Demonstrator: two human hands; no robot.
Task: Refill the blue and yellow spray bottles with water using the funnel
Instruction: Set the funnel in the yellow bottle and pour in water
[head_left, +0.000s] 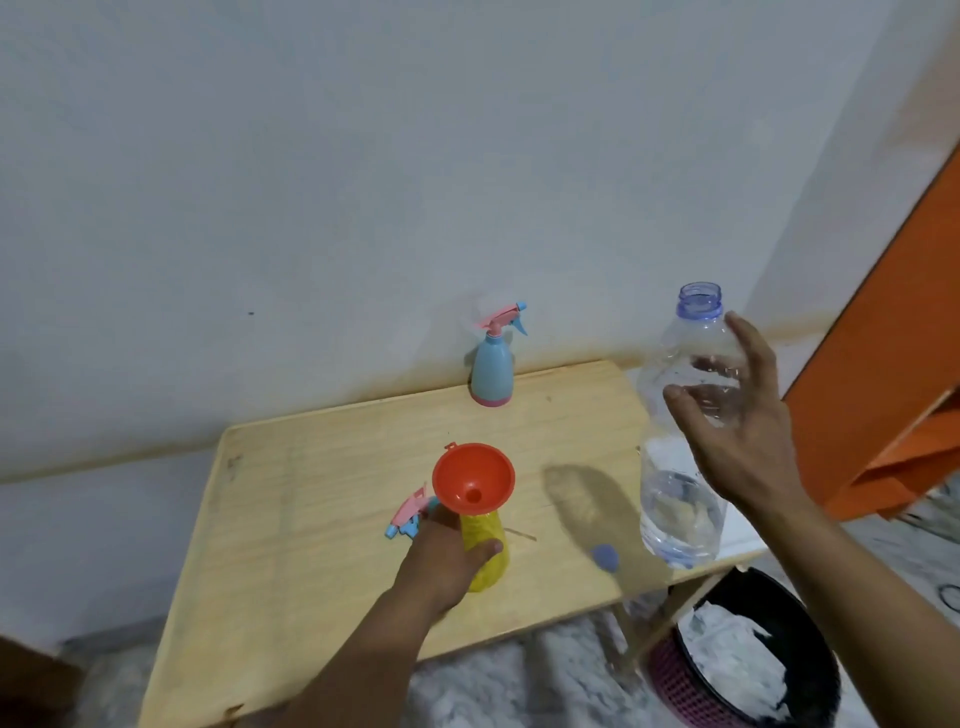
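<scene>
A: Nearest, what is the left hand (447, 561) doing?

B: It wraps the yellow spray bottle (487, 551), which stands upright on the wooden table (322, 499); palm and fingers cover much of its left side. The red funnel (473, 480) sits in its neck, mouth facing up, spout hidden inside.

A: And that pink and blue piece behind the knuckles?

B: A loose sprayer head (410, 512), lying on the table, partly hidden by the hand.

A: The right hand (737, 415)?

B: Spread, fingers apart, beside a clear water bottle (680, 452) that is upright, uncapped, mouth up, part full. The bottle looks smeared with blur, and I cannot tell whether the fingers touch it or are let go of it.

A: Between the hands?

B: Bare tabletop with a small blue cap (605, 557) near the front edge. The water bottle is at the table's right edge; below it is a black bin (748, 665), cut off at the frame bottom.

A: Farther off?

B: Beyond both hands, the blue spray bottle (492, 364) stands upright at the back edge by the wall (363, 182), sprayer on, nozzle pointing right. Open tabletop lies between it and the funnel.
</scene>
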